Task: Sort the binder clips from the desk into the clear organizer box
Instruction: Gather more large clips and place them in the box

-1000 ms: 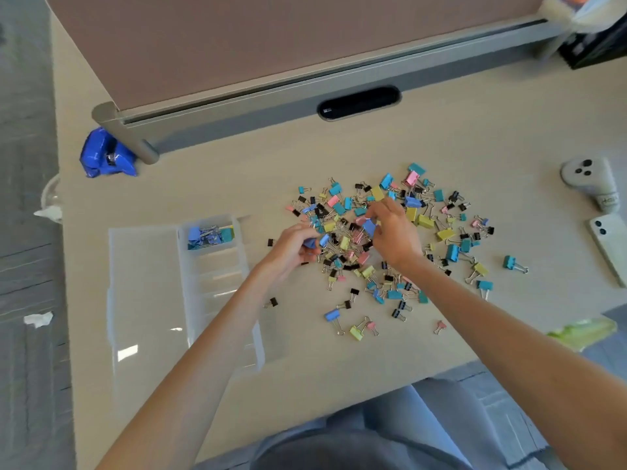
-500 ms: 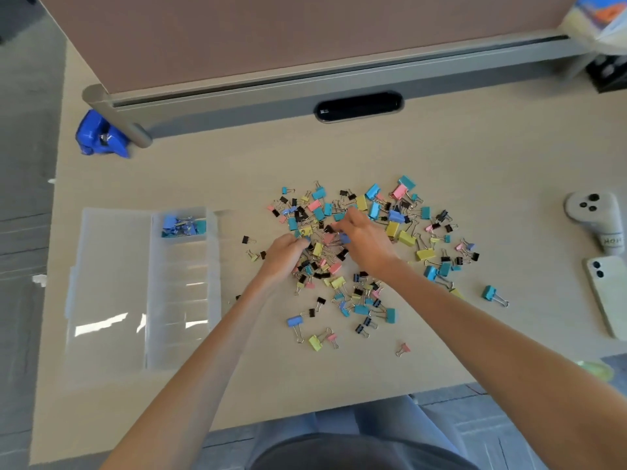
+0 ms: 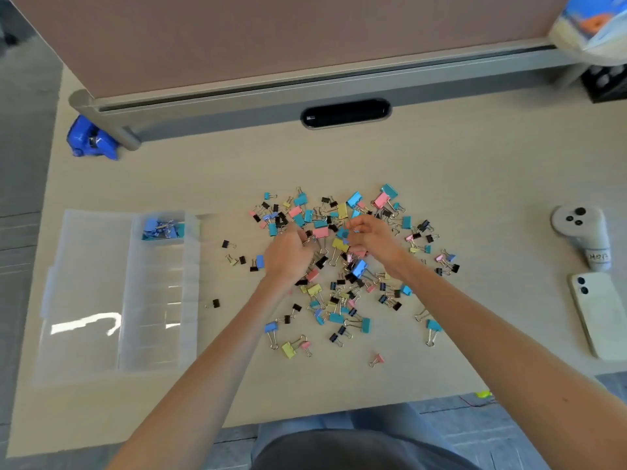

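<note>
step: picking blue from binder clip pile (image 3: 342, 262) mid-table | left hand (image 3: 288, 254) fingers curled, contents hidden, cannot tell | right hand (image 3: 371, 239) fingers pinch blue clip (image 3: 343, 233) | clear organizer box (image 3: 159, 300) left, blues only in far compartment: colour sorting

Single head-worn camera looks steeply down and forward at the desk (image 3: 441, 164) from close above.
</note>
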The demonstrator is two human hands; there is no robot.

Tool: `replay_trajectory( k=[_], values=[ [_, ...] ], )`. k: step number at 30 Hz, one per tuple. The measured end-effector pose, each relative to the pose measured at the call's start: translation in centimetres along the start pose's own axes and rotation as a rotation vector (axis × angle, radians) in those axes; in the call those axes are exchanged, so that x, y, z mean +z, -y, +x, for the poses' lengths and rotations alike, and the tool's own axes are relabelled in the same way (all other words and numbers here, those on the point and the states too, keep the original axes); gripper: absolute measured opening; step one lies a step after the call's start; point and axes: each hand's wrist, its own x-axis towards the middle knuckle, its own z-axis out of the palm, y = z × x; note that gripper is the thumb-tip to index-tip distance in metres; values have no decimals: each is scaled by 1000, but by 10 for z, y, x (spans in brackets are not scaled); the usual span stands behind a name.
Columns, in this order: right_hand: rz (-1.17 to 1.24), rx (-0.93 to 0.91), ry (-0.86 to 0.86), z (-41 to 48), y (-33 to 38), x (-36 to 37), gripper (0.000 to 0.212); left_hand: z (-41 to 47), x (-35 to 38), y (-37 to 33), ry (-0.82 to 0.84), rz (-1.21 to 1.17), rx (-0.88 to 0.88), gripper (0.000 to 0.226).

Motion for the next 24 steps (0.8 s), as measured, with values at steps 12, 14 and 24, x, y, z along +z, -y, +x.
replay_trajectory(
  k=[12, 14, 24],
  values=[
    [227, 101, 59, -8, -4, -34, 15, 31, 16, -47, -15, 570, -4, 52],
    [41, 75, 1, -2, -4, -35, 18, 32, 16, -50, 2, 610, 2, 54],
    [-839, -241, -79, 7, -6, -17, 28, 33, 3, -36, 52, 266, 36, 40]
  ],
)
